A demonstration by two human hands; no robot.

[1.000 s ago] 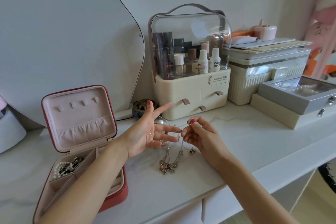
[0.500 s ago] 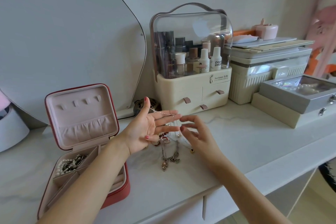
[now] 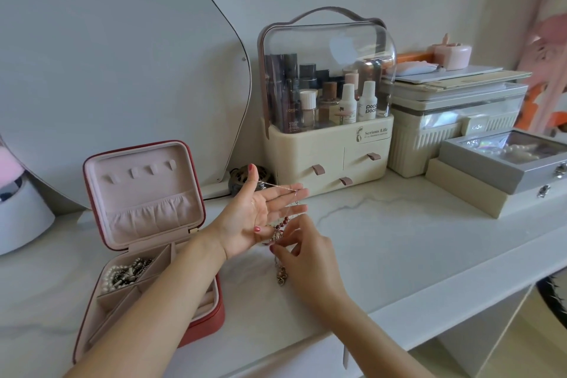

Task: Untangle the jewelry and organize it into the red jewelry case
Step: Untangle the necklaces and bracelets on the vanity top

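Hidden or unclear:
- Tangle of jewelry (image 3: 280, 232): strands bunched between both hands, individual pieces hard to separate; dark red beads visible, metal charms hanging to the counter (image 3: 383, 242) below, partly covered by the right hand (image 3: 306, 255).
- Near compartments of the red jewelry case (image 3: 202, 321): covered by the left forearm.
- Small dark round object (image 3: 237, 176): behind the left thumb, identity not clear.
- Grey glass-lidded box (image 3: 503, 163): cut off at the right edge.

Hands:
- Left hand (image 3: 260, 212): palm up, fingers straight and spread; thin chain (image 3: 276, 186) draped from thumb to fingertips, tangle hanging off the lower fingers.
- Right hand: fingers curled, pinching the tangle just below the left palm.

Containers:
- Red jewelry case: open on the counter at left, lid upright with pink lining, four small tabs and a gathered pocket. Far-left compartment holding a pearl strand with dark metal pieces (image 3: 125, 275); neighbouring visible compartments bare.
- Cream cosmetics organizer (image 3: 328, 156): clear domed cover, bottles and tubes inside, three drawers with tab pulls, all pushed in.
- Ribbed cream bin (image 3: 429, 144): flat items stacked on its lid.
- Grey glass-lidded box: on a cream box, pale beads seen through the lid.
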